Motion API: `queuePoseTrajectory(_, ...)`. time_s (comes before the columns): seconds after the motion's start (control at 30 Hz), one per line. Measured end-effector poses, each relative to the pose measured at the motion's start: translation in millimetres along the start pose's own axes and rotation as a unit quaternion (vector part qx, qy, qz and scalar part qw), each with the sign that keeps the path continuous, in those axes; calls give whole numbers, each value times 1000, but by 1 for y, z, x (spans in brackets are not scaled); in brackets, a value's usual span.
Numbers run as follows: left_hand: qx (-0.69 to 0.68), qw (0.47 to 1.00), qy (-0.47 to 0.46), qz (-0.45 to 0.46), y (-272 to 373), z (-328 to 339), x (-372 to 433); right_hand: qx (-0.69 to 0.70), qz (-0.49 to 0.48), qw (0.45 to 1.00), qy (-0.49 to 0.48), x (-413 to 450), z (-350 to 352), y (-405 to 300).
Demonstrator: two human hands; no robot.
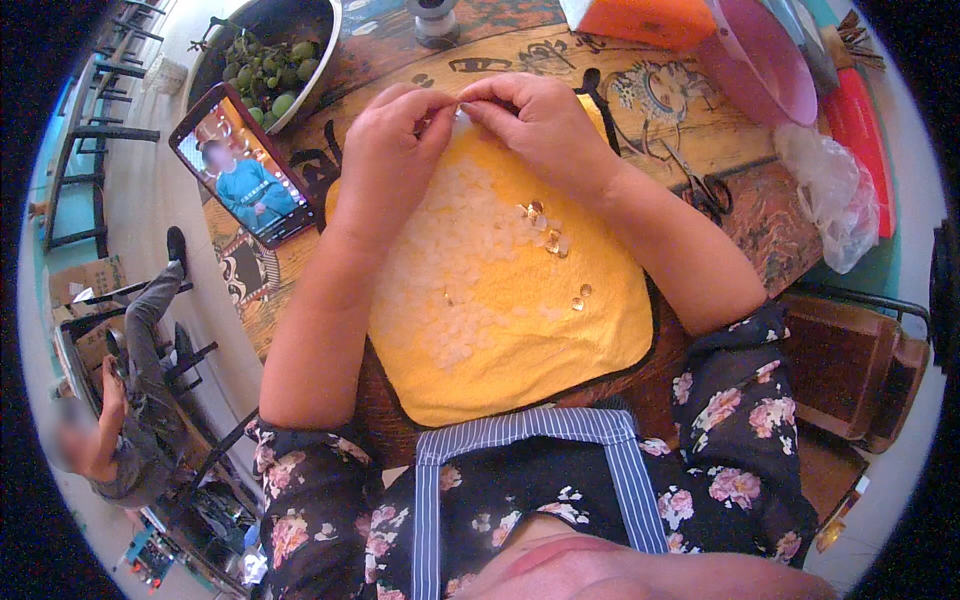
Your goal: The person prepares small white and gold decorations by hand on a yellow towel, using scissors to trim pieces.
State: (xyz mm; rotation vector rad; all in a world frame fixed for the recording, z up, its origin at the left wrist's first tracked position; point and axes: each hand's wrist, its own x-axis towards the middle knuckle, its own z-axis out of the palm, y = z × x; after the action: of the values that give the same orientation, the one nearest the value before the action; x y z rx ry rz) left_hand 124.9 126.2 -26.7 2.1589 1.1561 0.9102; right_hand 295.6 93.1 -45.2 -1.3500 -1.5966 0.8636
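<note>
Both my hands meet fingertip to fingertip over the far edge of a yellow cloth (525,367) with a dark border. My left hand (401,142) and my right hand (529,124) pinch a tiny pale piece between them; its kind is too small to tell. Many small translucent whitish discs (457,240) lie spread over the left and middle of the cloth. Right of them are several shiny gold-coloured pieces (553,241), with a few more (581,296) nearer to me.
A phone (247,169) showing a video leans by a bowl (330,67) of green fruit (274,67). At right lie black scissors (701,191), a clear plastic bag (832,195) and a pink basin (765,67). A spool (435,22) stands at the back. Another person (127,442) sits at far left.
</note>
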Motion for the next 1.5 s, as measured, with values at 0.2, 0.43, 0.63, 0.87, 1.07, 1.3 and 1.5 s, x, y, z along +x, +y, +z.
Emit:
queuePoseTrajectory(0.2,0,1000,-6,-8,1,-1,0,-20,-6,1000,1,0,0,-3)
queuePoseTrajectory(0.43,10,1000,-5,4,0,-2,0,-59,-40,997,13,-1,1,-2)
queuePoseTrajectory(0.63,8,1000,-4,3,0,-1,0,-71,-59,995,24,-1,0,-3)
queuePoseTrajectory(0.87,18,1000,0,19,2,-1,0,-90,-84,992,34,-2,0,-3)
queuePoseTrajectory(1.07,62,996,7,62,1,-2,1,-79,-61,994,35,-2,-1,-9)
queuePoseTrajectory(1.3,17,1000,2,23,3,-3,1,-76,-71,994,38,-2,0,-6)
queuePoseTrajectory(1.5,22,999,2,36,4,-4,1,-89,-83,992,21,-3,-1,-7)
